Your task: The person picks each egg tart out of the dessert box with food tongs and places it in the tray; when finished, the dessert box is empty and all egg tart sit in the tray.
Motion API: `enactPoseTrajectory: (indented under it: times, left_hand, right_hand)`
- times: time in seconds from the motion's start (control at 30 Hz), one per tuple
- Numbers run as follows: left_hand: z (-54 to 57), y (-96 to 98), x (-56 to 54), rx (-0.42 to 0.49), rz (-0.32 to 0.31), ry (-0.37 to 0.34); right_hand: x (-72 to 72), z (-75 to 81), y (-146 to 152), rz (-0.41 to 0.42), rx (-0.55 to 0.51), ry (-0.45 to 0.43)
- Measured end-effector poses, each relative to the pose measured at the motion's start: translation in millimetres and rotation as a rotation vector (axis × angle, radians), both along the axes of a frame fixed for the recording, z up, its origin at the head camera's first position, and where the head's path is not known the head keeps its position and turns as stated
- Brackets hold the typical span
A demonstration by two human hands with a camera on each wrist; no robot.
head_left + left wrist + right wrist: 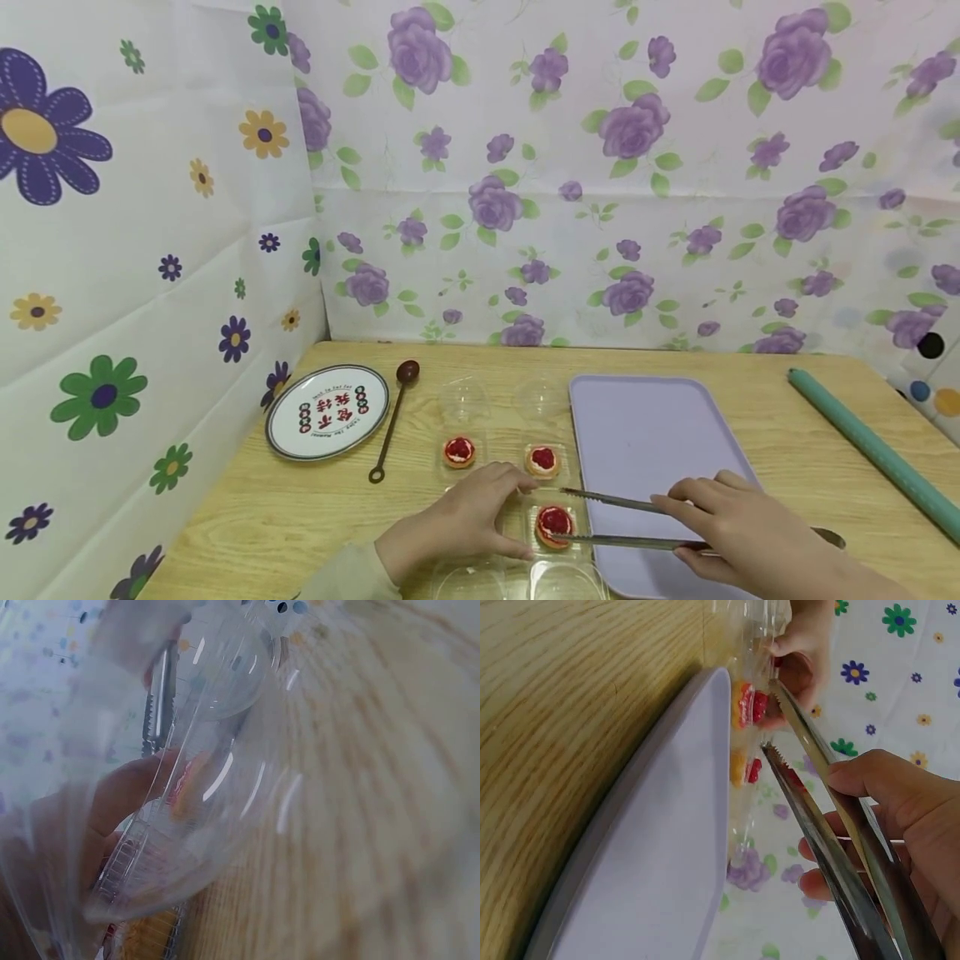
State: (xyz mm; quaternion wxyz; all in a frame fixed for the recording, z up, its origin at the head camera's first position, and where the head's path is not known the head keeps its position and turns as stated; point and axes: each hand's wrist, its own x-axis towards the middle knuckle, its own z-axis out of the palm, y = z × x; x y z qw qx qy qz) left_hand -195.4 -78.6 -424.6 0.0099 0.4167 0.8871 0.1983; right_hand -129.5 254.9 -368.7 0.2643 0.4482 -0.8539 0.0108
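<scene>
My right hand [757,529] holds metal tongs [637,542] with their arms spread. One serrated tip lies over the front fruit tart [555,527] in the head view, the other beyond it; whether they touch it is unclear. The tart sits in a clear plastic container [510,554] with raised lids. My left hand [461,517] grips the container's front section, thumb and fingers on opposite sides. Two more red-topped tarts, the left tart [459,451] and right tart [542,461], lie behind. A clear curved lid [225,825] covers much of the left wrist view.
A lavender tray [652,433] stands right of the container. To the left lie a white plate [330,412] with printed characters and a brown long-handled spoon [393,421]. A teal roll [870,442] lies along the right side. Flowered cloths hang at the back and left.
</scene>
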Motion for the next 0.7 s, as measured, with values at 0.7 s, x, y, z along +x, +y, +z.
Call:
enactPoseTrajectory:
  times: [0.7]
  left_hand:
    - [2.5,0.3,0.4,-0.002,0.013,-0.029]
  right_hand:
    - [-8.3,3.8,-19.9,0.021,0.113,0.017]
